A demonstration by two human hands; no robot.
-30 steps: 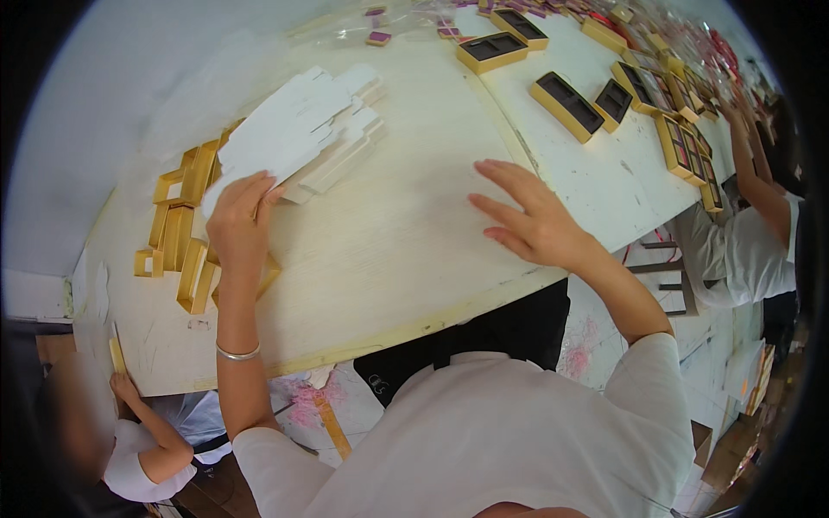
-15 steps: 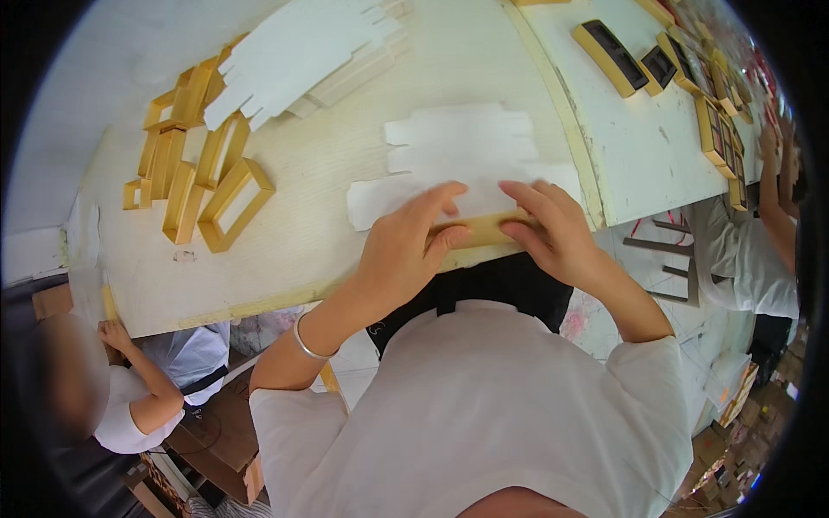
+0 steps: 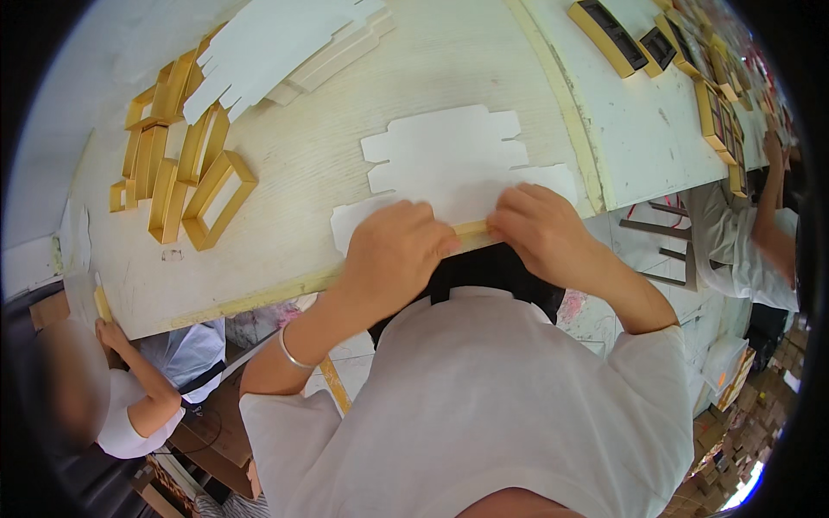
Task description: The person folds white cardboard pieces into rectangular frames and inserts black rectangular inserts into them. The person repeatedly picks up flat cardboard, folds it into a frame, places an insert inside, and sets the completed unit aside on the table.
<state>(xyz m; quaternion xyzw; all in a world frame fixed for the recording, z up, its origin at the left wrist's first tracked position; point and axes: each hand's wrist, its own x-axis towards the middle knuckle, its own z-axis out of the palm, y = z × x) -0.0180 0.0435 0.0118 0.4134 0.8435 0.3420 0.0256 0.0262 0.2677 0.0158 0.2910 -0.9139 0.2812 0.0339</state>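
Observation:
A white die-cut cardboard blank (image 3: 449,147) lies flat in front of me, with notched tabs along its sides. Its near edge is folded up and shows a gold strip (image 3: 471,228) between my hands. My left hand (image 3: 401,246) is closed on the left part of this fold, fingers curled over it. Gripping the fold further right is my right hand (image 3: 537,231), its fingers bent the same way. The fingertips of both hands are partly hidden behind the knuckles. A silver bangle circles my left wrist.
A stack of white cardboard blanks (image 3: 285,43) lies at the far left. Several gold box frames (image 3: 220,200) stand beside it. Gold boxes with black inserts (image 3: 608,40) sit at the far right. One co-worker (image 3: 142,393) is at the lower left, another (image 3: 747,233) at the right.
Both hands have closed from a looser pinch into curled grips on the fold. Less of the gold strip shows, and the blank appears shifted slightly left.

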